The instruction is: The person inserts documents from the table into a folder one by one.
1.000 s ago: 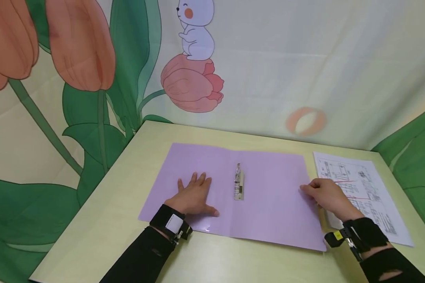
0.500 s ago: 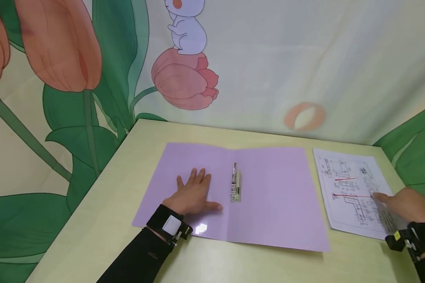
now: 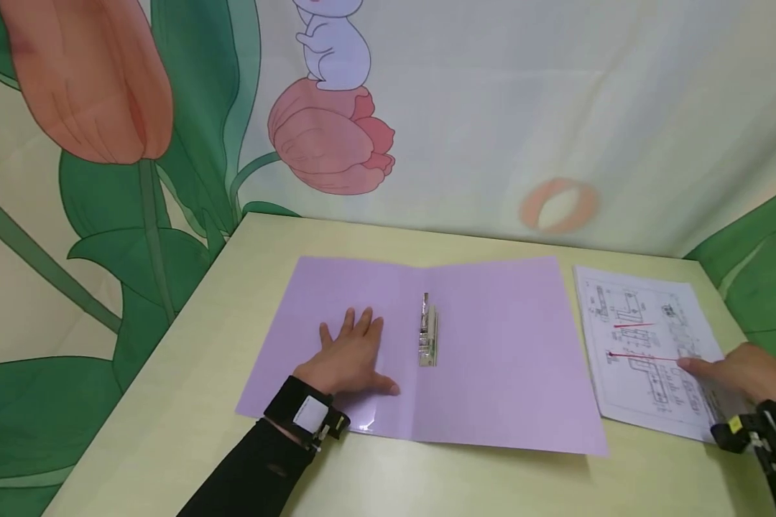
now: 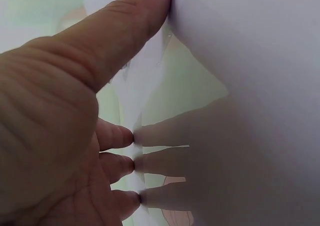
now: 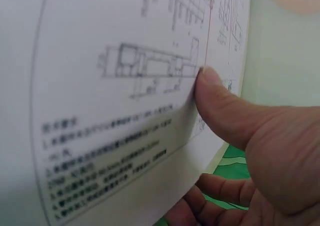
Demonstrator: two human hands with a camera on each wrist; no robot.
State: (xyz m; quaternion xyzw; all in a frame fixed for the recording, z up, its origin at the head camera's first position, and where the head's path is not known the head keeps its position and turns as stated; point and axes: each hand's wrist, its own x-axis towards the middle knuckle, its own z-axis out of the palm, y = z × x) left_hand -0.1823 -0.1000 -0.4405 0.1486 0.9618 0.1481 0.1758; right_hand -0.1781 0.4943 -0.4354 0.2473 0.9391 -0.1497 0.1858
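A purple folder [image 3: 498, 359] lies spread open on the table, with a metal clip [image 3: 429, 332] near its fold. My left hand [image 3: 345, 355] rests flat on the folder's left cover, fingers spread; in the left wrist view the fingertips of this hand [image 4: 75, 121] touch the glossy surface. To the right of the folder is a stack of papers [image 3: 640, 388] printed with drawings and red lines. My right hand [image 3: 750, 373] grips its right edge. The right wrist view shows the thumb of that hand [image 5: 250, 151] on the top sheet [image 5: 115, 100], with the other fingers at the edge, partly hidden behind it.
The pale table [image 3: 187, 402] extends around the folder and papers. Behind it hangs a light curtain [image 3: 465, 129] printed with tulips, leaves and a white animal.
My right hand has let go of the folder's right edge and moved right onto the papers, gripping their edge. My left hand has stayed on the left cover. The head view has shifted slightly.
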